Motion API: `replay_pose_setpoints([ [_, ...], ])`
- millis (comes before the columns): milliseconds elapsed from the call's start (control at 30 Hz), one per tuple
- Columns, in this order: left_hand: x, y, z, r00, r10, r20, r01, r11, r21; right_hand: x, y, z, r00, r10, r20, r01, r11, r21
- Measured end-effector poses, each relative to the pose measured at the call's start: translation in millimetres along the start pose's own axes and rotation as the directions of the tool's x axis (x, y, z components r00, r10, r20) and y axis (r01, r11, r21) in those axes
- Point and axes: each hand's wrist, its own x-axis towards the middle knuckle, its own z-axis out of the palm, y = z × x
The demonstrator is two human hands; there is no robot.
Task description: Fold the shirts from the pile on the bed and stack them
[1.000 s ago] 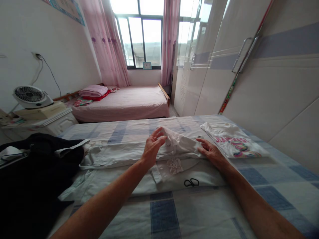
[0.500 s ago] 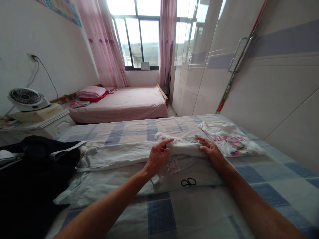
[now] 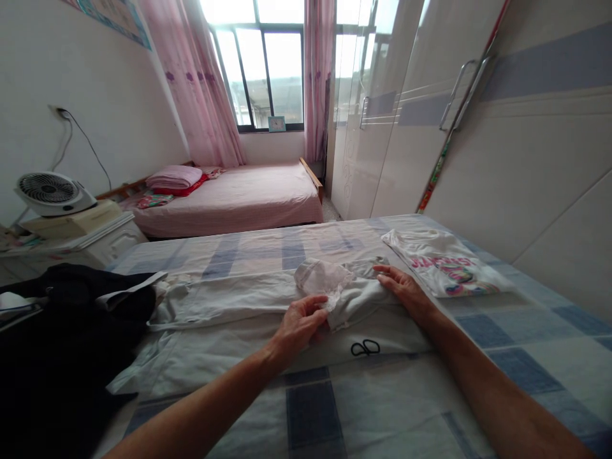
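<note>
A pale grey-white garment (image 3: 229, 296) with long, narrow parts lies across the bed in front of me, a black looped mark (image 3: 365, 347) near its lower edge. On top of it, a sheer white lace-trimmed part (image 3: 321, 277) is bunched up. My left hand (image 3: 300, 322) is closed on the fabric at the lace edge, thumb and index finger together. My right hand (image 3: 404, 288) rests at the garment's right end, fingers stretched out and touching the cloth. Right of that hand lies a folded white T-shirt (image 3: 430, 255) with pink lettering and a colourful print.
Dark clothing (image 3: 71, 344) is heaped on the left of the checked bedsheet (image 3: 313, 414). Past the bed's far edge stand a pink-covered bed (image 3: 258, 194) and a fan (image 3: 52, 191) on a cabinet. A glossy wardrobe (image 3: 406, 127) lines the right side.
My left hand has moved down towards me, and the cloth between my hands has turned over, exposing the lace part. My right hand has shifted slightly left, its fingers loosened.
</note>
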Motion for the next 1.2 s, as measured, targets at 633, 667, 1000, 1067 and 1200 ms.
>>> replay_pose_setpoints([
  [633,5.3,-6.9,-8.5,0.98,-0.021,-0.197,-0.062,0.911,-0.408,4.8,9.3,1.4,0.994,-0.101,0.042,0.106,0.983,-0.149],
  [667,7.4,-4.6,-9.7,0.977,-0.035,-0.209,-0.062,0.897,-0.438,4.9,9.5,1.3,0.994,-0.104,0.039,0.109,0.982,-0.157],
  [1000,-26.4,-14.7,-12.0,0.967,-0.02,-0.253,-0.049,0.963,-0.263,4.6,10.8,3.3,0.992,-0.119,0.03,0.122,0.974,-0.188],
  [1067,-27.0,-16.5,-15.0,0.962,-0.005,-0.274,-0.06,0.972,-0.226,3.7,8.6,3.3,0.993,-0.112,0.027,0.115,0.972,-0.204],
  [1200,-24.9,-12.7,-25.7,0.93,0.093,-0.356,-0.127,0.989,-0.071,2.9,6.8,2.3,0.994,-0.11,0.015,0.11,0.969,-0.22],
])
